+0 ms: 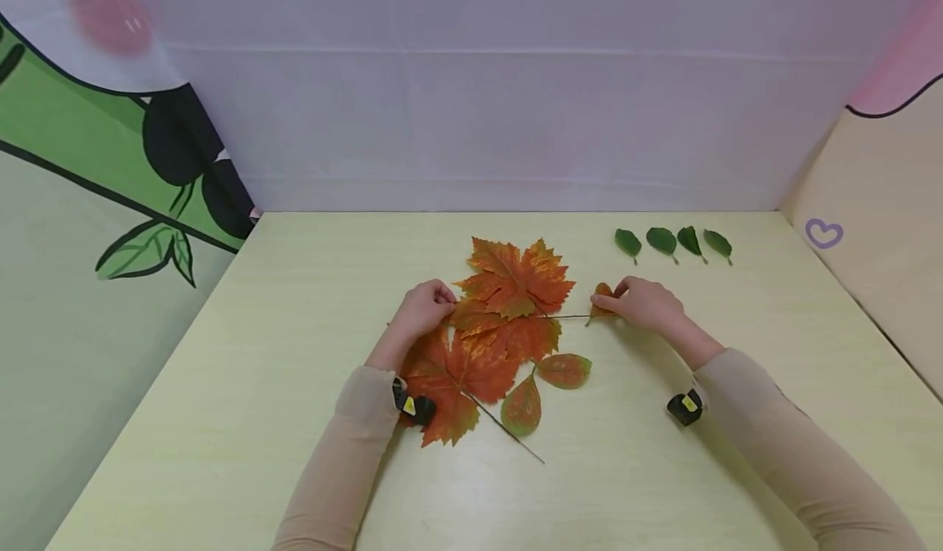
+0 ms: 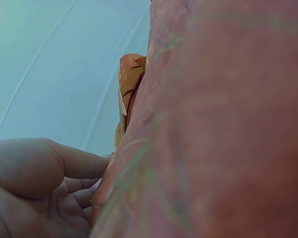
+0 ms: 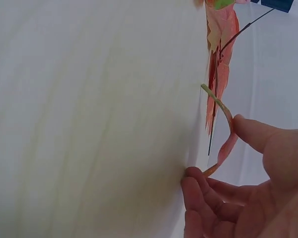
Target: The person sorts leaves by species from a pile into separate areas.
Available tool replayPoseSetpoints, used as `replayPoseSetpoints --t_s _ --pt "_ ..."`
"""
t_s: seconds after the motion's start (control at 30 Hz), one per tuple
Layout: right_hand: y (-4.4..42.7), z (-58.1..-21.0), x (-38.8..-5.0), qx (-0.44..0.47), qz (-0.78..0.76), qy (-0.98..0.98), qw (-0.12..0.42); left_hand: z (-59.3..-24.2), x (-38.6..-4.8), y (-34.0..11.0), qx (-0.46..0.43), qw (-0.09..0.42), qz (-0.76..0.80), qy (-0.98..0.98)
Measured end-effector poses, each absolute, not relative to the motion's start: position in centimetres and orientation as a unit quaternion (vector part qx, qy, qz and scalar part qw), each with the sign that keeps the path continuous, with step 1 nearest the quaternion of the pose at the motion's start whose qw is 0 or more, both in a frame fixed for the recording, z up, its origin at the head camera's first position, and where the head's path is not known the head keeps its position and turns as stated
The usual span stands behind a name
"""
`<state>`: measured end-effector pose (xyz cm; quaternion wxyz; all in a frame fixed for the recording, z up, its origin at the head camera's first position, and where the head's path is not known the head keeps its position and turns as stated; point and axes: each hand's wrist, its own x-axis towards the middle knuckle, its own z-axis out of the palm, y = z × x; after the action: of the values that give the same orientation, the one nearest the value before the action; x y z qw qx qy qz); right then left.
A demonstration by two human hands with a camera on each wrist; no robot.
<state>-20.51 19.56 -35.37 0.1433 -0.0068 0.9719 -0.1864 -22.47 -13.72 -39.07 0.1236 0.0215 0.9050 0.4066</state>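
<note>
Leaves (image 1: 486,342) are lying overlapped on the table (image 1: 243,420); the left hand (image 1: 425,307) is pinching their edge, the right hand (image 1: 650,302) is pinching a small leaf (image 1: 603,289).

Shot from head, forward and down across table (image 1: 221,436); from wrists, close, toward fingers (image 3: 194,196), sharing leaves (image 1: 479,356).
</note>
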Motion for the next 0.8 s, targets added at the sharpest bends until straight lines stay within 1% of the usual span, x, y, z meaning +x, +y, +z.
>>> replayPoseSetpoints --t_s 0.33,0.63,0.8 --pt "20.0 -35.5 -21.4 -0.007 -0.235 0.965 0.112 -39.2 -22.5 -13.8 0.029 0.117 0.399 0.909" --pt "21.0 -35.7 -21.1 0.009 -0.286 0.957 0.052 -39.3 -22.6 -13.8 0.027 0.118 0.403 0.907" --pt "22.2 -35.3 -20.9 0.014 -0.288 0.956 0.048 -39.3 -22.6 -13.7 0.024 0.121 0.405 0.906"
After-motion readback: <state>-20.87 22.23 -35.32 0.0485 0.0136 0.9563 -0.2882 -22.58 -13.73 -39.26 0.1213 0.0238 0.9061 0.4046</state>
